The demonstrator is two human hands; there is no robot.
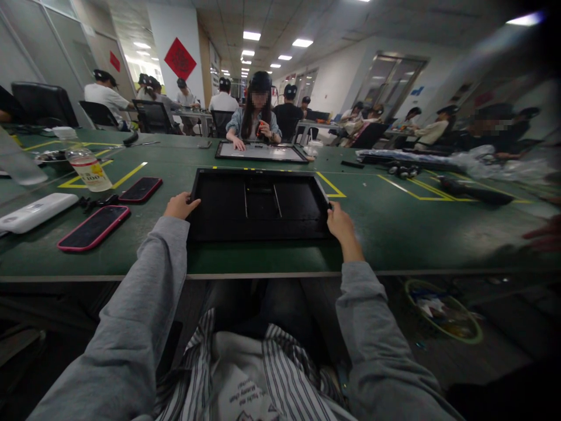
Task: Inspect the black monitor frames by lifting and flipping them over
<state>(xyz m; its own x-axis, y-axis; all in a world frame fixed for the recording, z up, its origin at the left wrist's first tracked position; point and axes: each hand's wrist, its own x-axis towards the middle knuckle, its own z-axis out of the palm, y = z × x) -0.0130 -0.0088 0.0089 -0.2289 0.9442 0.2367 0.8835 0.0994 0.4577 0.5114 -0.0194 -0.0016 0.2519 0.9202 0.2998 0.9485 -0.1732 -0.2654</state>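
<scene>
A black monitor back cover [219, 204] lies in front of me on the green table, its hollow inner side facing up. Two thin upright strips show near its middle. My left hand [179, 207] grips its left edge, thumb over the rim. On the opposite edge, my right hand [340, 222] is closed round the rim, with the fingertips partly hidden. Left of my left hand lie a phone with a red edge [141, 190] and a larger phone in a pink case [94, 228].
A drink bottle [90, 166] and a white device [37, 213] stand at left. Across the green table [263, 260], a person works on a flat panel [263, 152]. Clear plastic wrap [491, 166] and a dark tool [475, 191] lie right. A basket [477, 336] sits below.
</scene>
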